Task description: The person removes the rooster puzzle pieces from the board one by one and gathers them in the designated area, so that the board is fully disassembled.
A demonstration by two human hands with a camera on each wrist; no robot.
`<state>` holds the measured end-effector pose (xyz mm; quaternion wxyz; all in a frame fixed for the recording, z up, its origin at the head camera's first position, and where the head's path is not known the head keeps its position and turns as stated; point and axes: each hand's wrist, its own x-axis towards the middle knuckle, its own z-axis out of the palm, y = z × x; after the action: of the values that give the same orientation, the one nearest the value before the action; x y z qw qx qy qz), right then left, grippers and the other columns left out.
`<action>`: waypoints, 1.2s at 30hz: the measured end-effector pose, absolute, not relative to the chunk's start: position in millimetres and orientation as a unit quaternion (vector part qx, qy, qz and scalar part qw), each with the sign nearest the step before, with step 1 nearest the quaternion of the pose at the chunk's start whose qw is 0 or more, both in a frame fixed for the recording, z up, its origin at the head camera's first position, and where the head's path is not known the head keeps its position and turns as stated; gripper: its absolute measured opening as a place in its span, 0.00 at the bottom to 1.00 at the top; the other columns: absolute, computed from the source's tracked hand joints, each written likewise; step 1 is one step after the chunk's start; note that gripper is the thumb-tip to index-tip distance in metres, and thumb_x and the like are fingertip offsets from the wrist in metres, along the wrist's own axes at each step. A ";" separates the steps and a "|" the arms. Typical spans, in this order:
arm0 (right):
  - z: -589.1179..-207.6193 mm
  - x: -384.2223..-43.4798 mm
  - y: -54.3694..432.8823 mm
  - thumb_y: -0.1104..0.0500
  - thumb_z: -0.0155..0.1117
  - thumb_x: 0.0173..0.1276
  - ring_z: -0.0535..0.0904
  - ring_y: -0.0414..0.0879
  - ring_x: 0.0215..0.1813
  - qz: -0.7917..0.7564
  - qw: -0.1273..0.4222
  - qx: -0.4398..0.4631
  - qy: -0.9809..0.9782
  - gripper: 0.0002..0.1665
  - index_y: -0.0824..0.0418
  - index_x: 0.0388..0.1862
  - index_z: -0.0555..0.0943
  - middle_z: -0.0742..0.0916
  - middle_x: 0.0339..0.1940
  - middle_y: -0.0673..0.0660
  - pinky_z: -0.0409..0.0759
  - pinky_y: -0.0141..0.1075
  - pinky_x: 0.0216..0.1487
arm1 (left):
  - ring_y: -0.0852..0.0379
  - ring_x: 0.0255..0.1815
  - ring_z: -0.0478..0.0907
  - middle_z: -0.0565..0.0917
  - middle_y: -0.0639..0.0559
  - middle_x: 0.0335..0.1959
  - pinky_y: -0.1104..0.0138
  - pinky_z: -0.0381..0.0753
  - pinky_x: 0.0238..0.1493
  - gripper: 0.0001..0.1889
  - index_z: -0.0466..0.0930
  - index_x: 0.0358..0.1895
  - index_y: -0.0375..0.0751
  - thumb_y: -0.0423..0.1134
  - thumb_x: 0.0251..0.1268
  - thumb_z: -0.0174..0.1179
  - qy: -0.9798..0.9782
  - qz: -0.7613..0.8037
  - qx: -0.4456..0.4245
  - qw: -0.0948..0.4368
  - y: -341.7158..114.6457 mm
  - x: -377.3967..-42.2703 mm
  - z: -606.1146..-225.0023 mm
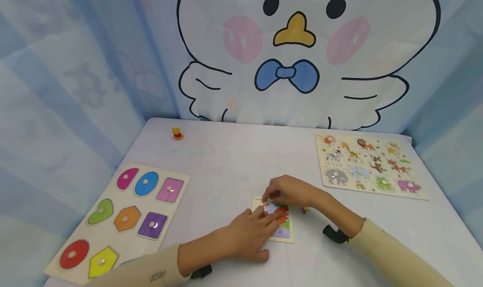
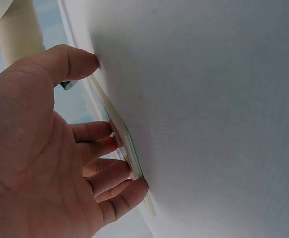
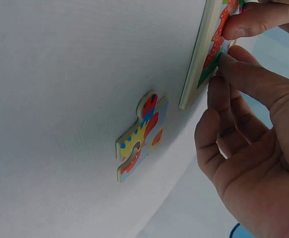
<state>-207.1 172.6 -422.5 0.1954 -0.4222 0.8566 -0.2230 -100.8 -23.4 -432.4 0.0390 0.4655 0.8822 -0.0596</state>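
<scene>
A small jigsaw puzzle [image 1: 285, 233] in a pale wooden frame lies on the white table, with red, green and purple artwork. My left hand [image 1: 250, 234] rests on its left side, fingers stretched over the picture; the left wrist view shows those fingertips [image 2: 134, 191] at the board's edge. At the far edge my right hand [image 1: 292, 190] bends over the puzzle, thumb and forefinger pinching there. Whether a single piece sits between them is hidden. A loose jigsaw piece [image 3: 142, 136], yellow, red and blue, lies beside the board, mostly covered by my right wrist in the head view.
To the left lies a shape board [image 1: 160, 207] with coloured knobbed pieces. An animal peg board [image 1: 354, 184] stands back right. A small yellow and red figure [image 1: 177, 133] is near the far left edge. Printed curtains [image 1: 241, 98] hang around the table.
</scene>
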 end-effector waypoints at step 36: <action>-417.2 -196.8 164.8 0.72 0.56 0.67 0.74 0.40 0.39 -0.189 0.197 -0.413 0.869 0.19 0.48 0.42 0.80 0.79 0.34 0.45 0.75 0.37 0.46 | 0.54 0.64 0.60 0.58 0.59 0.77 0.60 0.73 0.47 0.41 0.57 0.74 0.51 0.66 0.61 0.53 0.894 -0.109 0.429 0.069 -15.2 -91.8 -428.8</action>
<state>-196.8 164.8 -417.2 0.1975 -0.4130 0.8687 -0.1893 -91.8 -15.2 -428.8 0.0691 0.4286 0.8943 -0.1085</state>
